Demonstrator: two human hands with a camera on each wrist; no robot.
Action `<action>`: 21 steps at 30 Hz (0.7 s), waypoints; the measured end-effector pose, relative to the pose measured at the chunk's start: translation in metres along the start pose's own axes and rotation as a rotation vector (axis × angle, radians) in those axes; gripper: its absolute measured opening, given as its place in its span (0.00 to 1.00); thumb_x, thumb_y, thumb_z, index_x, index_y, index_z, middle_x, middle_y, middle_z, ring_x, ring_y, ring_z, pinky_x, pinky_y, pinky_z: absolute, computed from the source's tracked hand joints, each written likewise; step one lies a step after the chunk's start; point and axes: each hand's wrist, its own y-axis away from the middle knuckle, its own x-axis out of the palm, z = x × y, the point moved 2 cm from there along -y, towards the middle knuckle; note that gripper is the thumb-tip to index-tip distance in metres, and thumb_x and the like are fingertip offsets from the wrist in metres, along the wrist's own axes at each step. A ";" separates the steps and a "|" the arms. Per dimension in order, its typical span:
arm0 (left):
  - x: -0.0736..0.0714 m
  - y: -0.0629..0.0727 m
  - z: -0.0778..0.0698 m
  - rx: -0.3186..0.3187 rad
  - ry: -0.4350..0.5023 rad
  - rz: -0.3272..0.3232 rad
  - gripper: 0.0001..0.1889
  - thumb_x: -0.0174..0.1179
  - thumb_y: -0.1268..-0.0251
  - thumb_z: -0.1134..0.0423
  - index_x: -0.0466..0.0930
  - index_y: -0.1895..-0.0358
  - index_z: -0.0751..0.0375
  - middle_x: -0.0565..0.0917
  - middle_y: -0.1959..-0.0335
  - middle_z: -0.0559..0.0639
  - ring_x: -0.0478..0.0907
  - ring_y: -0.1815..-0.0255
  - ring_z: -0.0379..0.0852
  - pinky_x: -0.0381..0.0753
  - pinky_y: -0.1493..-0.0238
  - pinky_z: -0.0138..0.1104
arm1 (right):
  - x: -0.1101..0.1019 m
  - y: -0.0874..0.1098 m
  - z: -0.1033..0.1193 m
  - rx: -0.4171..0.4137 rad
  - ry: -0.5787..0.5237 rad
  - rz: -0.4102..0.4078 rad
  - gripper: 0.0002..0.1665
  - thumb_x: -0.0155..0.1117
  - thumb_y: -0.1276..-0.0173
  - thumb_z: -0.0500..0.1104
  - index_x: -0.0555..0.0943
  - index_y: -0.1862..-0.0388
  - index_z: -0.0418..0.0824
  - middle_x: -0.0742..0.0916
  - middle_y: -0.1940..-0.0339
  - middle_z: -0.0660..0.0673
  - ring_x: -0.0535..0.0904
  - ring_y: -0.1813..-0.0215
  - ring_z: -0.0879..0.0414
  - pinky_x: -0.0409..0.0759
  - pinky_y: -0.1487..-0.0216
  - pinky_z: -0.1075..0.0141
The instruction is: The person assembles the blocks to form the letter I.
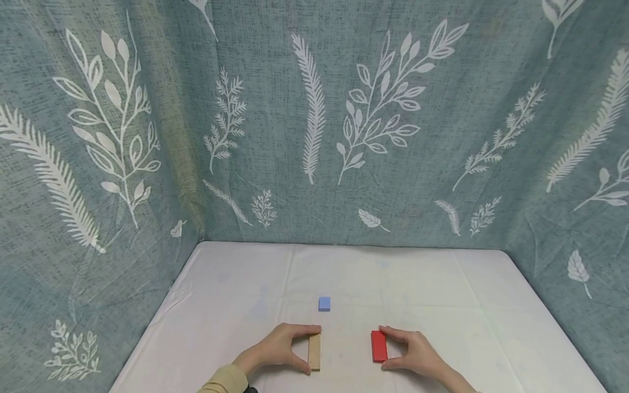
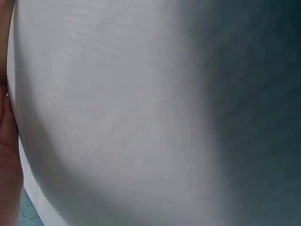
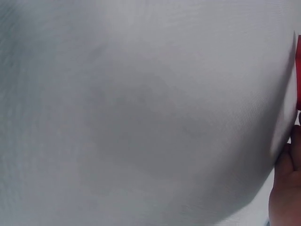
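Observation:
In the head view my left hand (image 1: 280, 346) pinches a narrow tan wooden block (image 1: 314, 352) lengthwise, fingertips at its far end and thumb at its near end. To the right, my right hand (image 1: 415, 353) holds a red rectangular block (image 1: 379, 346) the same way, between fingers at the far end and thumb at the near corner. A gap of tabletop separates the two blocks. Beyond the tan block lies a small blue block (image 1: 324, 304), touched by neither hand. At the edge of the right wrist view, a strip of the red block (image 3: 298, 73) shows.
A white cloth (image 1: 393, 284) covers the table. Green-grey curtains (image 1: 275, 120) with white leaf prints stand along the back and both sides. Mostly blurred white cloth (image 2: 113, 103) fills the left wrist view.

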 end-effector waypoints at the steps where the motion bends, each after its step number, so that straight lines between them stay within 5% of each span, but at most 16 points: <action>1: 0.000 0.000 0.000 0.001 -0.003 0.000 0.42 0.76 0.63 0.49 0.74 0.38 0.56 0.78 0.38 0.47 0.72 0.35 0.44 0.71 0.33 0.33 | 0.000 0.000 0.000 -0.004 -0.011 0.000 0.46 0.76 0.55 0.60 0.76 0.38 0.40 0.82 0.41 0.46 0.76 0.37 0.54 0.77 0.39 0.67; 5: -0.001 0.000 -0.001 0.001 -0.008 0.001 0.41 0.77 0.62 0.49 0.74 0.38 0.57 0.78 0.38 0.47 0.72 0.35 0.45 0.71 0.33 0.34 | -0.003 0.000 0.003 -0.022 -0.051 -0.015 0.44 0.75 0.52 0.58 0.75 0.38 0.39 0.82 0.41 0.46 0.76 0.37 0.58 0.77 0.39 0.69; 13: -0.002 0.002 -0.001 -0.004 -0.022 0.002 0.41 0.76 0.62 0.49 0.74 0.38 0.56 0.78 0.38 0.47 0.72 0.35 0.44 0.71 0.33 0.34 | -0.015 -0.001 0.018 0.033 -0.191 -0.064 0.34 0.71 0.44 0.52 0.78 0.41 0.39 0.83 0.42 0.44 0.77 0.38 0.50 0.77 0.39 0.54; 21: -0.002 0.001 -0.003 -0.003 -0.011 0.000 0.41 0.77 0.62 0.50 0.74 0.38 0.57 0.78 0.38 0.48 0.72 0.35 0.45 0.71 0.33 0.34 | -0.012 0.000 0.017 0.074 -0.243 -0.058 0.28 0.72 0.44 0.50 0.82 0.46 0.39 0.86 0.47 0.44 0.80 0.43 0.64 0.79 0.41 0.69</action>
